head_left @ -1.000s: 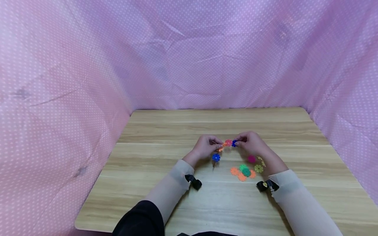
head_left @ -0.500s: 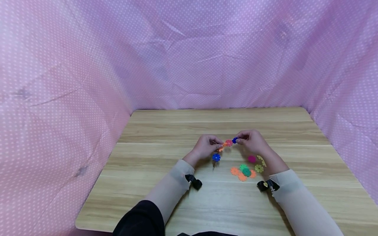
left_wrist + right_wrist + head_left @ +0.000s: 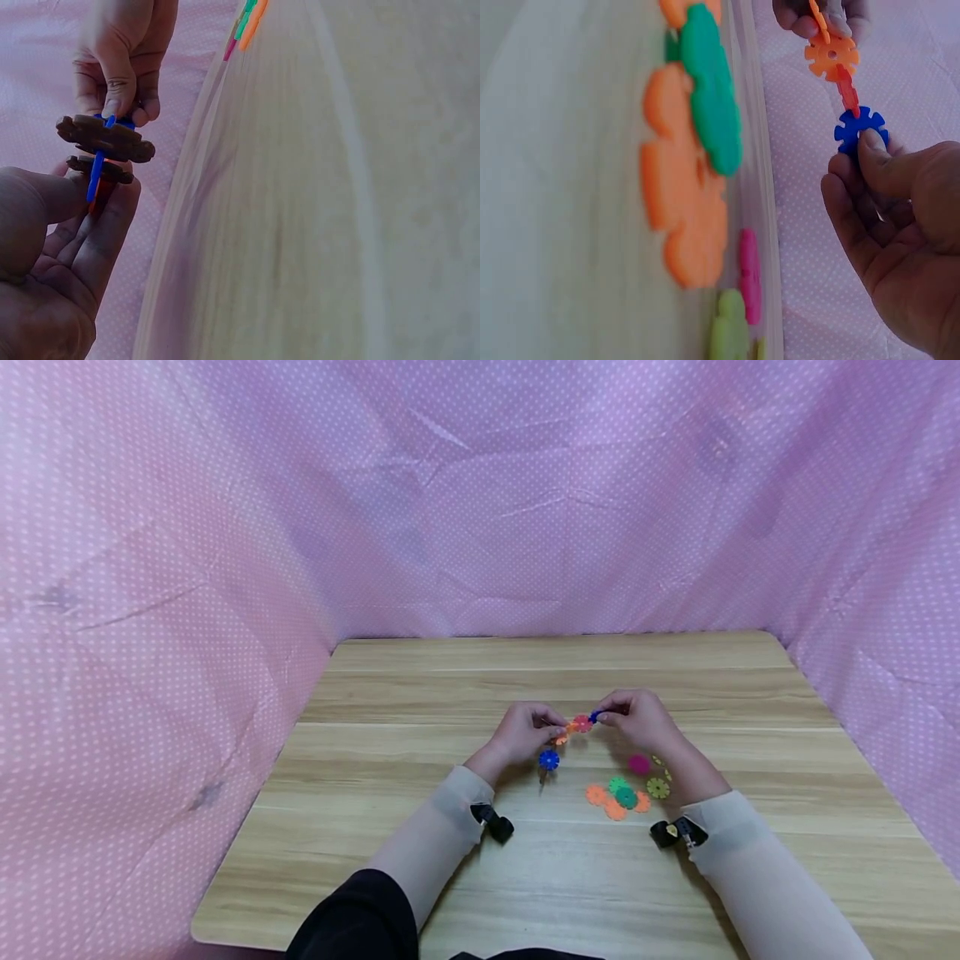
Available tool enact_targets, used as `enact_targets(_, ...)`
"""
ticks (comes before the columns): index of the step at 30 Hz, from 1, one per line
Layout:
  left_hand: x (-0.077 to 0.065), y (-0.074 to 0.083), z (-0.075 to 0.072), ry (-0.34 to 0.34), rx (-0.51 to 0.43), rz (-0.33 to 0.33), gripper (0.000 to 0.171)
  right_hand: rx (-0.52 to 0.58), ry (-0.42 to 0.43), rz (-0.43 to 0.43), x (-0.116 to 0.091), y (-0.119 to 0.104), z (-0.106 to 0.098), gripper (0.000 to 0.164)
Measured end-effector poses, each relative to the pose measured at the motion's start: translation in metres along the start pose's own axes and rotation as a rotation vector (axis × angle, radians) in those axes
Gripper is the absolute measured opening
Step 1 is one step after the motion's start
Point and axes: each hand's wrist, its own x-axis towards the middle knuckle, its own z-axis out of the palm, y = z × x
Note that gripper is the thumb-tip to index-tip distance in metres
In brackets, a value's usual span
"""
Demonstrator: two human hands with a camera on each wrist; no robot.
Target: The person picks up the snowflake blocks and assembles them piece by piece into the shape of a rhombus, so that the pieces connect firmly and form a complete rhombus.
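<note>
Head view: the left hand [image 3: 523, 732] pinches a chain of notched discs [image 3: 582, 723] above the table [image 3: 450, 668], presumably to steady it, with loose discs [image 3: 626, 798] near the right forearm. Left wrist view: brown discs [image 3: 105, 139] sit before the left fingers. Right wrist view: the right hand [image 3: 911, 210] pinches a blue disc [image 3: 850, 133] against a red disc [image 3: 847, 91] seen edge-on, apparently for slot alignment.

We see cloth [image 3: 480, 510] pink, white-dotted; tabletop [image 3: 420, 685] light-brown, streaked; discs [image 3: 626, 797] blue, orange, red, green, magenta, yellow-green; sleeves [image 3: 431, 835] off-white.
</note>
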Motion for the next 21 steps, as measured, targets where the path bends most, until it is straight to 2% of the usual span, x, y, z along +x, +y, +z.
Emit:
enact_targets(5, -0.0007, -0.0009, 0.0005, -0.006, -0.019, 0.002, 0.013, -0.025, 0.048, -0.033, 0.0012, -0.0019, 0.0054, 0.010)
enact_targets(11, -0.0013, -0.0002, 0.0006, -0.012, -0.020, 0.012, 0.012, -0.025, 0.054, -0.034, 0.0015, -0.0007, 0.0074, 0.011)
enact_targets(15, -0.0011, 0.0012, -0.0002, -0.022, -0.028, -0.005, 0.010, 0.007, 0.048, -0.001, 0.0009, 0.0013, 0.0060, 0.011)
enact_targets(21, -0.0017, 0.0023, -0.0044, -0.067, -0.054, -0.029, 0.005, 0.113, 0.025, 0.030, 0.0005, 0.0030, 0.0021, 0.014)
